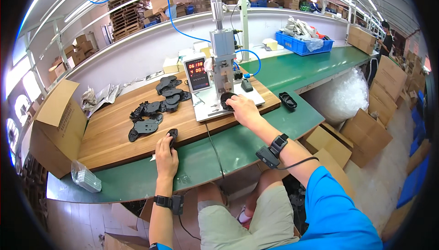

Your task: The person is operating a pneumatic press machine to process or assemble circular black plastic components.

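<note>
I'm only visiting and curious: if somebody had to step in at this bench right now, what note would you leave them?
Left hand: resting on one small black plastic part at the front edge of the wooden board.
Right hand: holding a black part on the base plate of the small pneumatic press.
Supply: a loose pile of black parts lies on the board, left of the press.
Aside: one black part lies on the green bench, right of the board.
Done: a part is in place under the press head.
Left: the pile appears unpressed; I cannot tell which pieces are finished.

Matt black plastic parts (162, 99), wooden board (114, 131)
</note>
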Demonstrator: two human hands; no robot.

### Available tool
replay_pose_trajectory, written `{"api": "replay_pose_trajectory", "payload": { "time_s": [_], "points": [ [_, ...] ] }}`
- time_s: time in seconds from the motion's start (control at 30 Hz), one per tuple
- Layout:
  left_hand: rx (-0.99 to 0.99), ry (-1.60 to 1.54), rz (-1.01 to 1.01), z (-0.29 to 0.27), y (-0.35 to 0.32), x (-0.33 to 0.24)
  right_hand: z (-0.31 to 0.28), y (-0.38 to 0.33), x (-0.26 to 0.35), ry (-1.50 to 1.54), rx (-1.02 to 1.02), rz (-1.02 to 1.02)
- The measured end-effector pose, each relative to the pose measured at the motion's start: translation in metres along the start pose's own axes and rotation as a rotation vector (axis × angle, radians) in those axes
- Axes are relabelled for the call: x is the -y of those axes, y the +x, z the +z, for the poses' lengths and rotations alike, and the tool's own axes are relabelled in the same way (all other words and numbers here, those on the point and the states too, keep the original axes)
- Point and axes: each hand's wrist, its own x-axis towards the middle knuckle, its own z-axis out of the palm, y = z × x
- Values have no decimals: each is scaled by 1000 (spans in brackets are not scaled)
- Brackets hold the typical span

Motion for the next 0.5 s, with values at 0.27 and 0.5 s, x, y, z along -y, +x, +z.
{"api": "replay_pose_trajectory", "payload": {
  "time_s": [0.27, 0.5],
  "points": [
    [-4, 29, -14, 6, -4, 1, 7, -7, -5, 32, -34, 9],
    [34, 16, 42, 8, -7, 7, 8, -9, -5, 14, -26, 13]
  ]
}}
